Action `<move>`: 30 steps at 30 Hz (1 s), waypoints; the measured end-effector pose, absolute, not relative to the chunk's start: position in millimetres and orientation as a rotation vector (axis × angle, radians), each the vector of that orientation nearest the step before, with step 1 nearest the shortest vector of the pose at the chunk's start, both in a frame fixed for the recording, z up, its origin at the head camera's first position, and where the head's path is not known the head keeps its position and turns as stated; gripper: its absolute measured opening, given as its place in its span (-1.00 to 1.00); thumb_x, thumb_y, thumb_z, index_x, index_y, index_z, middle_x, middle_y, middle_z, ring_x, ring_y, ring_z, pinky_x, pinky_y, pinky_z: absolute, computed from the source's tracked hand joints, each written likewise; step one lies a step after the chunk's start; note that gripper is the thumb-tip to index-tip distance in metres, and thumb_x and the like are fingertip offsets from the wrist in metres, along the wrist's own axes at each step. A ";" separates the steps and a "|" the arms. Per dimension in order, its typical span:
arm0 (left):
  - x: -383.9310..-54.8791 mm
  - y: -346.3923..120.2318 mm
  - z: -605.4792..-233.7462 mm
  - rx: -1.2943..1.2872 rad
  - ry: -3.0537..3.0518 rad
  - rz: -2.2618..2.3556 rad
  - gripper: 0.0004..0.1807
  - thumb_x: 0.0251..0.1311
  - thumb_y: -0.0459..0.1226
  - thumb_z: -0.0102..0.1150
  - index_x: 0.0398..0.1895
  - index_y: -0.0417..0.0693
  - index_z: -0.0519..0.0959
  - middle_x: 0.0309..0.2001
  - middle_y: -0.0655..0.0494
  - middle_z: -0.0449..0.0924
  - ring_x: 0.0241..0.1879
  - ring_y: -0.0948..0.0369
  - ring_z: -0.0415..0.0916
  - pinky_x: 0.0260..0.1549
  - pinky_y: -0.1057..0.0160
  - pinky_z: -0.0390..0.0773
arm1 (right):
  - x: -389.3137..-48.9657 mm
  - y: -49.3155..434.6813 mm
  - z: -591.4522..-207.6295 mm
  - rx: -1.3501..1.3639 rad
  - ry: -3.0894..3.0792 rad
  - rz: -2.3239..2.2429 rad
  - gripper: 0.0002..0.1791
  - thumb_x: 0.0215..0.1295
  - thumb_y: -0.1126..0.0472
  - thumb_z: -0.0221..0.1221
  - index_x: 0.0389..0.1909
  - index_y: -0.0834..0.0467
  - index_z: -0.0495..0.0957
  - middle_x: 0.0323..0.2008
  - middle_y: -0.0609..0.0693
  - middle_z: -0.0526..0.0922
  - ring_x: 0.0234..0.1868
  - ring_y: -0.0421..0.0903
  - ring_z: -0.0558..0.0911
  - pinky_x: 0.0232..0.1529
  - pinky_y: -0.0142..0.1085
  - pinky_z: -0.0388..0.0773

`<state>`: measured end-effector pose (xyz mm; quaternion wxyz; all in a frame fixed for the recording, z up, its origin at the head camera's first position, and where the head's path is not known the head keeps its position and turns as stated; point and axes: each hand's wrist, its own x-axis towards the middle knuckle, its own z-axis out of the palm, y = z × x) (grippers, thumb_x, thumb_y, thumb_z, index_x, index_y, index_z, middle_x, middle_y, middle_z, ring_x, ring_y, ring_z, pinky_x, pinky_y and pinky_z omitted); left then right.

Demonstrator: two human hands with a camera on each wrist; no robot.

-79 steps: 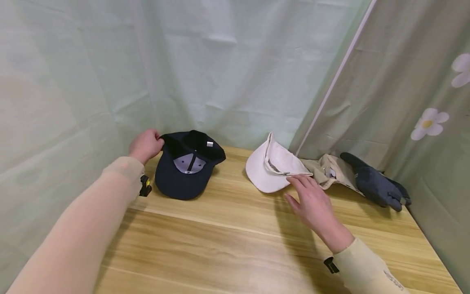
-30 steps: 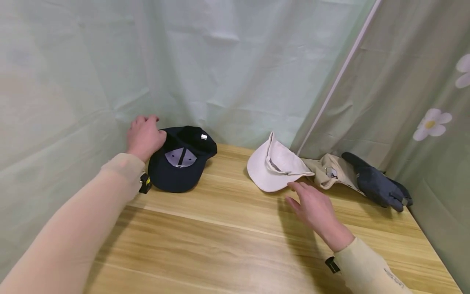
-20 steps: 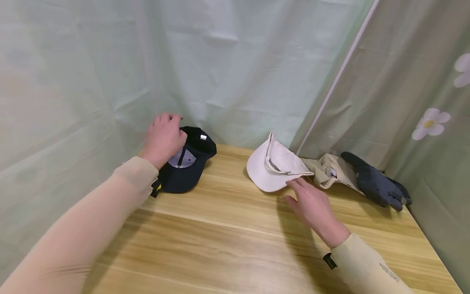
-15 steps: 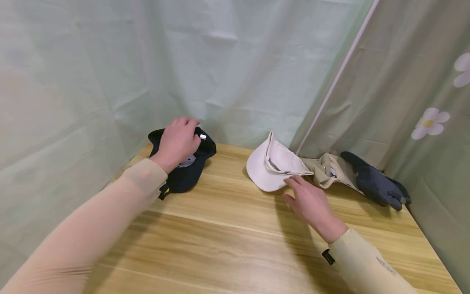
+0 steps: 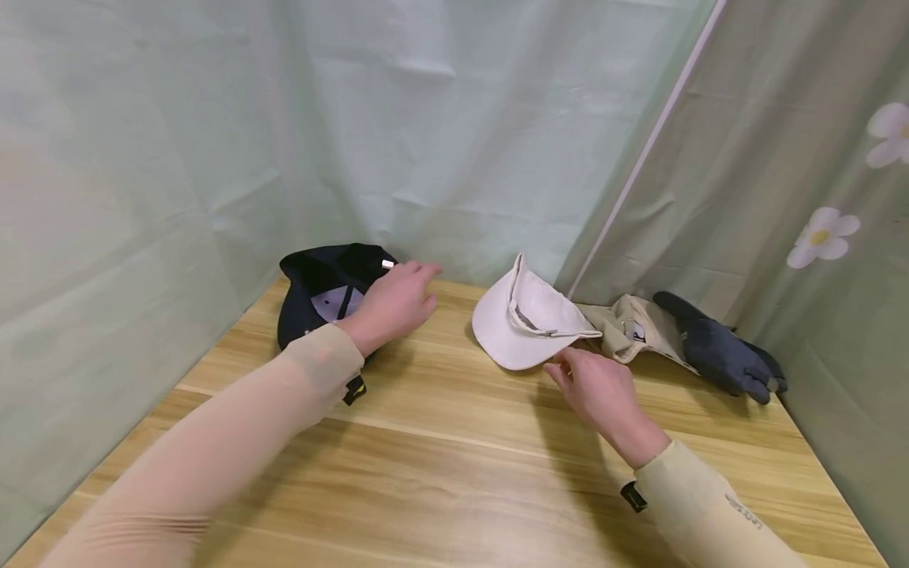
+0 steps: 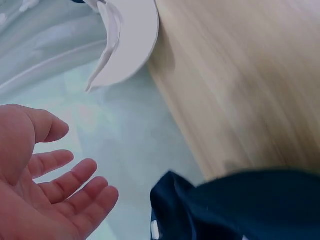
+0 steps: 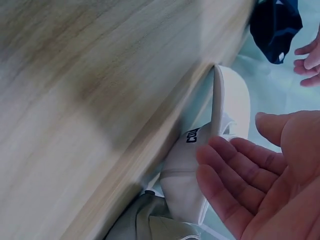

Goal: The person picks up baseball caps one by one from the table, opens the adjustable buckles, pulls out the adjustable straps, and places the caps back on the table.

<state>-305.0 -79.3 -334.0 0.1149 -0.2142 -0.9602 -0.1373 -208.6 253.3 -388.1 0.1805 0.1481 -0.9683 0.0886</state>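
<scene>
A navy cap [image 5: 298, 304] lies upside down at the left of the table, its lining and white label showing. In the head view my left hand [image 5: 393, 306] passes over its right side, fingers loosely extended; the left wrist view shows the palm and fingers [image 6: 75, 185] holding nothing. A white cap [image 5: 497, 330], also opening upward, sits in the middle. My right hand [image 5: 595, 390] hovers at its near right edge with fingers relaxed. From the right wrist view, its fingers [image 7: 240, 172] overlap the white cap, and dark lettering shows on the crown.
A beige cap [image 5: 616, 325] adjoins the white one on the right, followed by a dark grey-blue cap [image 5: 720, 355] near the table's right edge. Pale curtains [image 5: 426, 142] hang close behind the wooden table [image 5: 454, 473] and along its sides.
My left hand let go of the navy cap's left edge, after the cap shifted slightly left, then swept right across it. My right hand stays almost in place near the white cap.
</scene>
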 end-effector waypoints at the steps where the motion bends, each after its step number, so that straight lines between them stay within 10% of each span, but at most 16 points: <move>1: -305.1 -76.0 -335.7 -0.633 -2.818 -0.408 -0.46 0.57 -0.26 0.13 0.55 -0.17 0.48 0.39 -0.20 0.57 0.38 -0.14 0.51 0.36 -0.12 0.52 | -208.5 253.2 -387.2 0.393 -2.752 0.254 -0.82 0.52 0.00 0.42 -0.23 0.02 0.76 -0.45 -0.09 0.74 -0.44 0.02 0.72 -0.45 0.07 0.58; 30: -335.5 -18.3 -383.1 -0.599 -3.047 -0.478 -0.43 0.68 -0.15 0.03 0.60 -0.23 0.42 0.50 -0.16 0.52 0.44 -0.09 0.52 0.45 -0.08 0.45 | -224.5 253.0 -391.0 0.097 -3.025 0.345 -0.48 0.66 -0.27 0.14 -0.42 -0.03 0.72 -0.33 0.00 0.77 -0.25 0.14 0.76 -0.29 0.14 0.59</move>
